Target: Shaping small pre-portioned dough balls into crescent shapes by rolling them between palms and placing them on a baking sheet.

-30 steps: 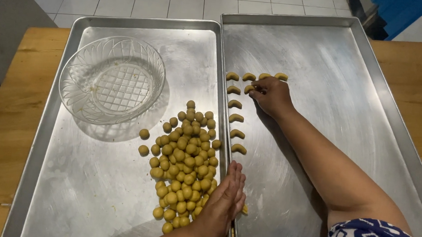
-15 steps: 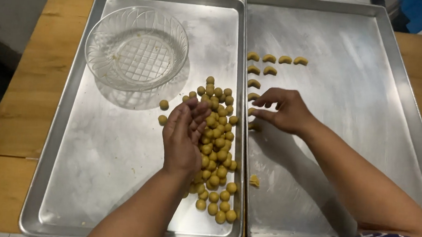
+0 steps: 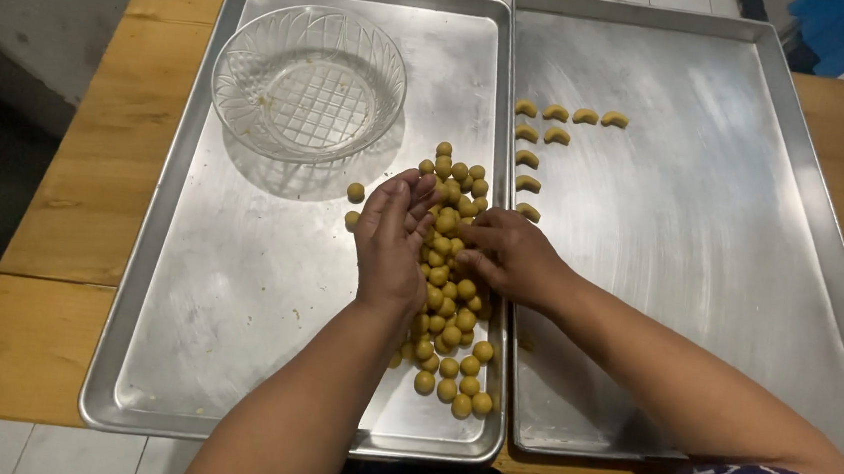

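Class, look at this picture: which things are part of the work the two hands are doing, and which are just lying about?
In the work:
left hand
right hand
pile of dough balls
crescent-shaped pieces
left tray
right tray

Lying about:
empty glass bowl
wooden table

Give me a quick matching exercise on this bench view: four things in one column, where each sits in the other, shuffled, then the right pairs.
Things:
1. glass bowl
2. crescent-shaped dough pieces
3. pile of dough balls
4. left hand

Places:
A. in rows at the far left corner of the right tray
B. along the right edge of the left tray
C. raised, palm turned inward, over the left side of the pile
D. at the far end of the left tray, with no dough in it

Pairs: 1-D, 2-A, 3-B, 4-C
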